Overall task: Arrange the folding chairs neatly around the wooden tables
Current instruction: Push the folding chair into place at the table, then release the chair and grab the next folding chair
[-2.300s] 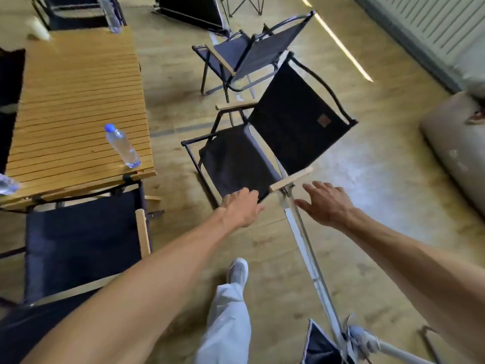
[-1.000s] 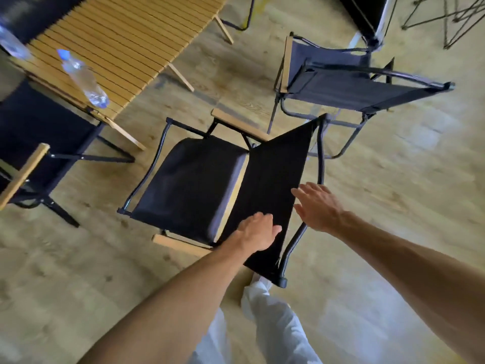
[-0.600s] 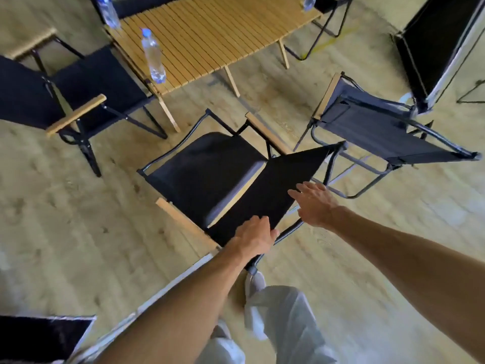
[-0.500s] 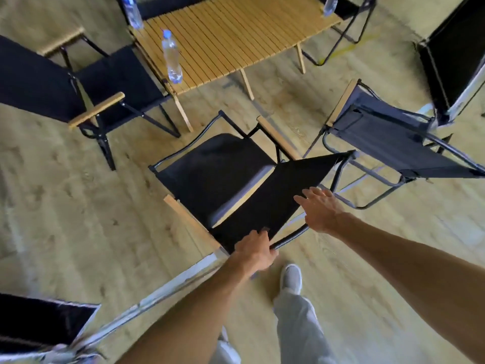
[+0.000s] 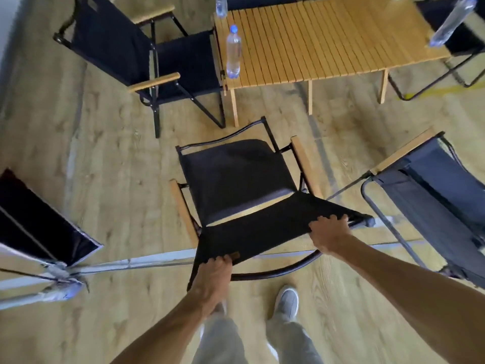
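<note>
A black folding chair (image 5: 236, 174) with wooden armrests stands in front of me, its seat facing the slatted wooden table (image 5: 328, 40). My left hand (image 5: 214, 274) grips the left end of its backrest top. My right hand (image 5: 329, 233) grips the right end of the same backrest. A second black chair (image 5: 162, 53) stands at the table's left end. A blue-grey chair (image 5: 441, 195) stands to the right, turned away from the table.
Water bottles stand on the table, one at its near left corner (image 5: 233, 52) and one at the right (image 5: 450, 22). A light stand with a black panel (image 5: 34, 227) lies across the floor at left. Another chair's frame (image 5: 446, 74) shows beyond the table's right end. My feet (image 5: 287, 300) are just behind the chair.
I have come round behind the chair and both hands have closed on its backrest. The chair has turned so that its seat faces the table squarely.
</note>
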Demonstrator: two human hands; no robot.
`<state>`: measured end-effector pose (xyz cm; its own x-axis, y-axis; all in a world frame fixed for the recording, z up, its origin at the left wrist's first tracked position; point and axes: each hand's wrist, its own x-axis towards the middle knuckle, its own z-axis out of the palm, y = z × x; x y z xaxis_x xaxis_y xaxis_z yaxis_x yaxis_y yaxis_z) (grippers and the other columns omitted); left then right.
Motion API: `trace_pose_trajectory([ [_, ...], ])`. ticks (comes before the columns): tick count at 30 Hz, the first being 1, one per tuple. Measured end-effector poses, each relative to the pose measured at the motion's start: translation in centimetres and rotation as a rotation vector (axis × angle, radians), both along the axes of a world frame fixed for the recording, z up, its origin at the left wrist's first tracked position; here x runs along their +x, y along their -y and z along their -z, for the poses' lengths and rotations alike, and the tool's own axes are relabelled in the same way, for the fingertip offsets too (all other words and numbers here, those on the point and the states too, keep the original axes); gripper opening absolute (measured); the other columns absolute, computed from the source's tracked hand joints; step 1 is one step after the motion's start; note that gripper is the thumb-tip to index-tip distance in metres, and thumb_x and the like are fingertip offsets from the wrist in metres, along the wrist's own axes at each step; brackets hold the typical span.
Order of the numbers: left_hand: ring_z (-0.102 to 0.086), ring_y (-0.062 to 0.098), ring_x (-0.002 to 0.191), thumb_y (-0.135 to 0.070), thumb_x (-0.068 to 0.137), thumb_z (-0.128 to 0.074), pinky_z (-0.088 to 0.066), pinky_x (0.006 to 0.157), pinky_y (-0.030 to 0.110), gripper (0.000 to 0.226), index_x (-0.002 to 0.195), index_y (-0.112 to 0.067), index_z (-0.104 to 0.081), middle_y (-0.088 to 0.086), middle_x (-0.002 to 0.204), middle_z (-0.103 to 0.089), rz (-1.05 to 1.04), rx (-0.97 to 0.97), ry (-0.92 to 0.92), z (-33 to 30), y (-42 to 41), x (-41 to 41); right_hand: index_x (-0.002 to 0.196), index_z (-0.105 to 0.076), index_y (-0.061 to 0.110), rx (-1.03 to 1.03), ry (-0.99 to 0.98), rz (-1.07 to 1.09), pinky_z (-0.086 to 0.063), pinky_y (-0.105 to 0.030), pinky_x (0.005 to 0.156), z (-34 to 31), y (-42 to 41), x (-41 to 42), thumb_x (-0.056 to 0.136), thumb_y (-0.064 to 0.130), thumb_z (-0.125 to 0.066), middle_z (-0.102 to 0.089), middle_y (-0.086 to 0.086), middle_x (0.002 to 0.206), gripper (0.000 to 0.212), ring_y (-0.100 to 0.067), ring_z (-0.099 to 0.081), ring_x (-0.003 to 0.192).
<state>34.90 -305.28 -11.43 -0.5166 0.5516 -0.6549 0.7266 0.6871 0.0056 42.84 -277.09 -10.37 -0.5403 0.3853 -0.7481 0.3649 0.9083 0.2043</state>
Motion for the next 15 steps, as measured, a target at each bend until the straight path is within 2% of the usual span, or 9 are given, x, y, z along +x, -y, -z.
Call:
trace_pose_trajectory([
  [7,-0.065,0.027,0.107,-0.009,0.099,-0.04,-0.052,0.085,0.039,0.04,0.139,-0.008,-0.041,0.01,0.121,-0.063,0.048,0.051,-0.088,-0.8,-4.2,-2.9,0.122,-0.056,0.018,0.017,-0.049,0.065,-0.022,-0.068,0.109,0.0,-3.3,-1.9,0.095,0.014,-0.047,-0.059,-0.011,0.124,0.029,-0.039,-0.05,0.121],
  [11,-0.065,0.029,0.107,-0.007,0.098,-0.041,-0.052,0.083,0.04,0.041,0.139,-0.008,-0.042,0.011,0.119,-0.064,0.072,0.068,-0.129,-0.5,-7.4,-7.0,0.119,-0.056,0.014,0.03,-0.083,0.131,-0.03,-0.067,0.105,0.2,-5.5,-3.3,0.094,0.008,-0.048,-0.06,-0.012,0.118,0.027,-0.038,-0.056,0.114],
  [15,-0.067,0.032,0.102,-0.001,0.095,-0.046,-0.053,0.079,0.041,0.038,0.132,-0.007,-0.047,0.012,0.114,-0.066,0.115,0.1,-0.107,-0.7,-10.9,-10.2,0.114,-0.059,0.012,0.045,-0.129,0.195,-0.04,-0.061,0.098,0.5,-8.3,-3.9,0.097,0.011,-0.047,-0.061,-0.01,0.104,0.02,-0.035,-0.061,0.104],
])
